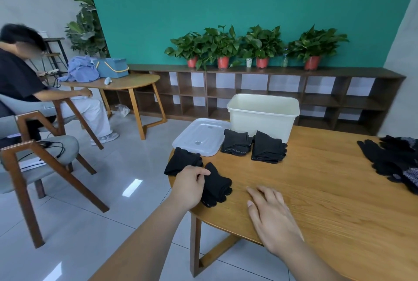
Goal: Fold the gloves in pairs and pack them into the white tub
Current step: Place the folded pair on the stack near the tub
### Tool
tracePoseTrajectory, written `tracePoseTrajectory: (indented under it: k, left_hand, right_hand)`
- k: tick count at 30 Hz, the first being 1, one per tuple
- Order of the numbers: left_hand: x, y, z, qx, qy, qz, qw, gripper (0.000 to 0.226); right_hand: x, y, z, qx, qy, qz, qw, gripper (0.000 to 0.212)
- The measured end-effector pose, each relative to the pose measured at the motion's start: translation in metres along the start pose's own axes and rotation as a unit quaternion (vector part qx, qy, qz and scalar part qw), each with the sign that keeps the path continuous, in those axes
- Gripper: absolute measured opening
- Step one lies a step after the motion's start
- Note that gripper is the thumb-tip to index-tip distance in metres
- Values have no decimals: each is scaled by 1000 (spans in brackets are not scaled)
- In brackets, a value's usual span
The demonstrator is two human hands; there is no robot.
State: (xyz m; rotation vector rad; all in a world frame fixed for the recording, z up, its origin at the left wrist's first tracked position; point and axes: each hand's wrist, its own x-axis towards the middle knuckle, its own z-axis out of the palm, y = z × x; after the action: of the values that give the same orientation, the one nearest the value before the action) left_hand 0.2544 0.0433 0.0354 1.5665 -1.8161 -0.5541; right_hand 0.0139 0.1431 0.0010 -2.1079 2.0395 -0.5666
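Right hand lay slack on the counter; my left hand pinched folded gloves; white tub looked possibly empty.

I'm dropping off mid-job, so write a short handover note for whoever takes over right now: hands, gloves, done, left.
Left hand grips the nearest folded pair at the left edge of the table; right hand rests open, flat on it.
Done: four pairs folded: the gripped one, a second pair beside it, a third pair and a fourth pair before the white tub.
Left: no gloves show inside the tub; pack all four, then fold the loose gloves at the right.
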Motion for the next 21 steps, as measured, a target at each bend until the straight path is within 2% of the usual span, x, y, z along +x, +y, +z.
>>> tracePoseTrajectory:
  k: [3, 7, 9, 11, 15, 18, 21]
  left_hand:
    - [9, 1, -8, -5, 28, 78, 997, 25]
    - [34, 10, -35, -66, 59, 99, 991, 29]
    - [49, 10, -51, -115, 87, 56, 988, 28]
    - [61, 0, -59, -166, 102, -32, 980, 27]
    - [66, -37, -52, -97, 43, -149, 983, 31]
    - [66, -46, -50, -96, 51, -143, 984, 35]
    - [72, -48, -50, -29, 71, -109, 991, 38]
  right_hand:
    - [0, -1, 0, -3, -3, 2, 1000, 62]
    - [-1, -1, 1, -10, 0, 1, 1000, 71]
    - [0, -2, 0, -13, -3, 0, 1000, 64]
    - [1, -3, 0, -19, -6, -2, 1000, 58]
    - [2, -4, 1, -32, -11, 2, 999, 56]
    - [3, -3, 2, -28, -5, 2, 1000, 55]
    - [3, -3, 3, -35, -8, 1, 999, 56]
